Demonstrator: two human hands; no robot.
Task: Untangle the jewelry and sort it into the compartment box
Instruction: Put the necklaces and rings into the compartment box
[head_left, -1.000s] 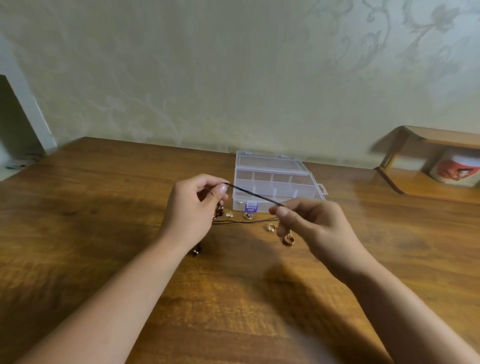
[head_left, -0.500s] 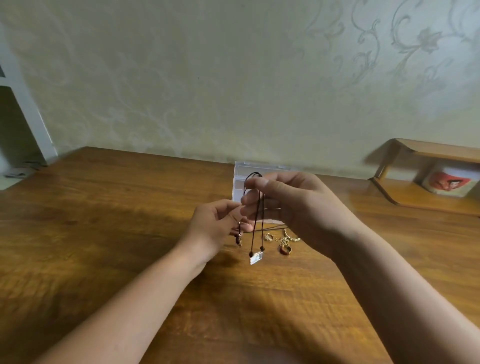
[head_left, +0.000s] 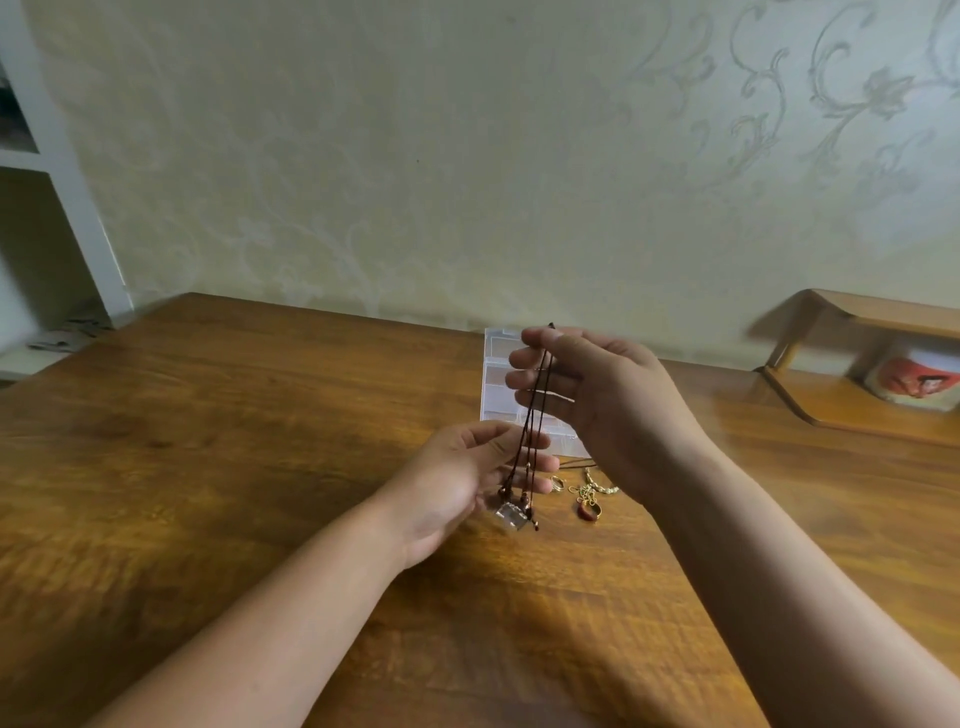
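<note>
My right hand (head_left: 597, 400) is raised above the table and pinches the top of a black cord necklace (head_left: 535, 410), which hangs down doubled. At its lower end dangle small beads and a clear rectangular pendant (head_left: 508, 516). My left hand (head_left: 467, 480) sits lower, palm turned up, its relaxed fingers spread behind the hanging cords near the pendant. The clear compartment box (head_left: 498, 384) lies behind my hands, mostly hidden by them. On the table to the right of the pendant lie a gold ring (head_left: 557, 483), a gold chain (head_left: 592, 489) and a red-stoned ring (head_left: 588, 511).
The wooden table (head_left: 260, 441) runs to a patterned wall at the back. A small wooden shelf (head_left: 852, 400) holding a white mug with a red picture (head_left: 917, 379) stands at the far right. A white frame edge shows at the far left.
My right hand has lifted the cord higher, so the necklace hangs longer. My left hand has let go of the cord and opened below it. The camera has tilted upward.
</note>
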